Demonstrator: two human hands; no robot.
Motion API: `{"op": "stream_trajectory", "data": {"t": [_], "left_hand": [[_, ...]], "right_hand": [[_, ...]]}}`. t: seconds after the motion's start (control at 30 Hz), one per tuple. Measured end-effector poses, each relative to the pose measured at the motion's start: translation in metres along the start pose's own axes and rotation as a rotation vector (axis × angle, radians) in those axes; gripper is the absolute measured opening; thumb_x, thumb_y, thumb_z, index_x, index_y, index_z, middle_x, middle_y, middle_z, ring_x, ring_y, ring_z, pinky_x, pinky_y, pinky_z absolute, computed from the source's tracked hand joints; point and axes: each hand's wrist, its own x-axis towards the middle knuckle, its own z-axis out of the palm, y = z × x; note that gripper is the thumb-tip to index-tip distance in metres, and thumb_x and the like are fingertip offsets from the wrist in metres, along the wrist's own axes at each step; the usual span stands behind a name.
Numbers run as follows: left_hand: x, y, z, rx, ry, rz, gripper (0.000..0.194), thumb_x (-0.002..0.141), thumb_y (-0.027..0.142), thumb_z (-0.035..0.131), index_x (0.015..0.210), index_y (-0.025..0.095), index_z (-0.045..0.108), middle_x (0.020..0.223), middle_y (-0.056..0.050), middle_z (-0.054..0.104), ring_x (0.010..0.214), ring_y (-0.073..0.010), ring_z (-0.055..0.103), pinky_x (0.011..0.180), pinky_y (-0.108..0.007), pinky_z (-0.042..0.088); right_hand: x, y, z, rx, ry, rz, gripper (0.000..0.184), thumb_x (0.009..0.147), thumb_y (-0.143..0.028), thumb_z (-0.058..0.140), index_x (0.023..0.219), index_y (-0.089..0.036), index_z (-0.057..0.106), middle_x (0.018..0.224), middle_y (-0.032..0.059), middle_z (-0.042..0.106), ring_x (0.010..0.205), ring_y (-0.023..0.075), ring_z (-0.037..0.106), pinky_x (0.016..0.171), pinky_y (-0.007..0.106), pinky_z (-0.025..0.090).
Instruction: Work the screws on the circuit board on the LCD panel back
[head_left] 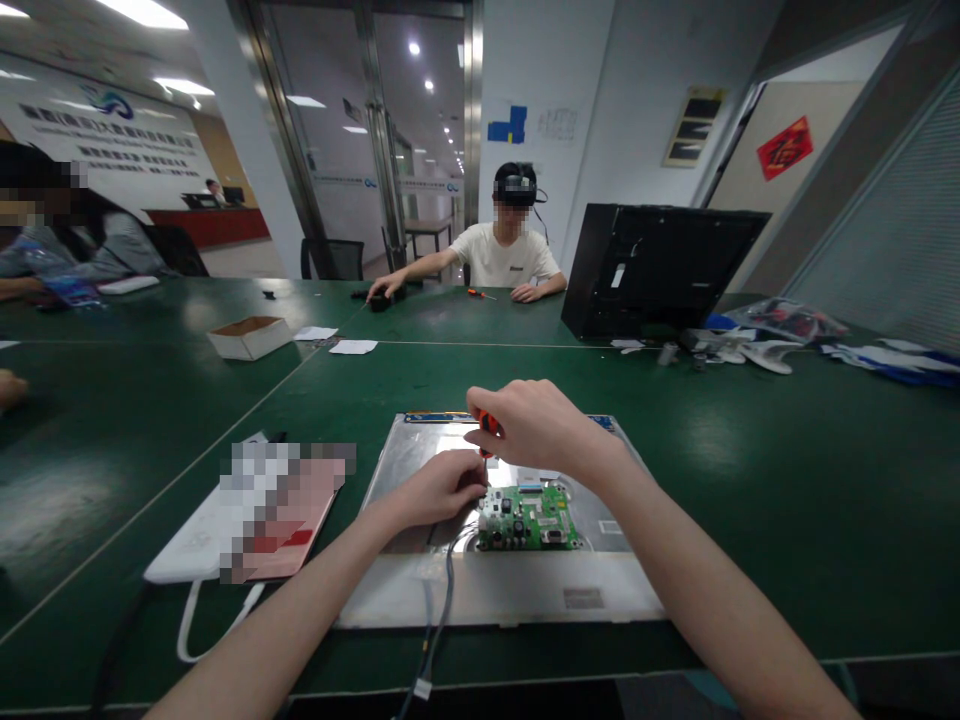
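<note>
My right hand [529, 425] grips the red and black handle of a screwdriver [488, 423] held upright. Its shaft points down at the upper left corner of a green circuit board [529, 518]. My left hand [442, 488] is closed beside that corner, thumb and fingers together near the screwdriver's tip. What they pinch, if anything, is hidden. The board lies on the silver back of a flat display panel [525, 590], which rests on the green table. A grey cable [448, 590] runs from near the board's left side over the panel's front edge.
Left of the panel lie a white device [187, 535] and a pink one [300, 520] with a white cable. Further back are an open cardboard box [251, 338] and a black monitor housing [660, 270]. Across the table sits a person [504, 250], one arm stretched out.
</note>
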Motion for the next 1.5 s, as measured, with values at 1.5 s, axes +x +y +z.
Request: {"op": "stream_trajectory", "data": {"t": [1.5], "left_hand": [[0.0008, 0.0043, -0.0020, 0.008, -0.012, -0.009, 0.006, 0.083, 0.017, 0.055, 0.087, 0.017, 0.060, 0.083, -0.003, 0.062, 0.075, -0.0172, 0.054, 0.068, -0.028, 0.042]], "right_hand": [[-0.0003, 0.0015, 0.0005, -0.002, -0.003, -0.029, 0.019, 0.087, -0.040, 0.058, 0.096, -0.023, 0.059, 0.081, 0.0019, 0.068, 0.068, 0.0138, 0.056, 0.054, 0.027, 0.018]]}}
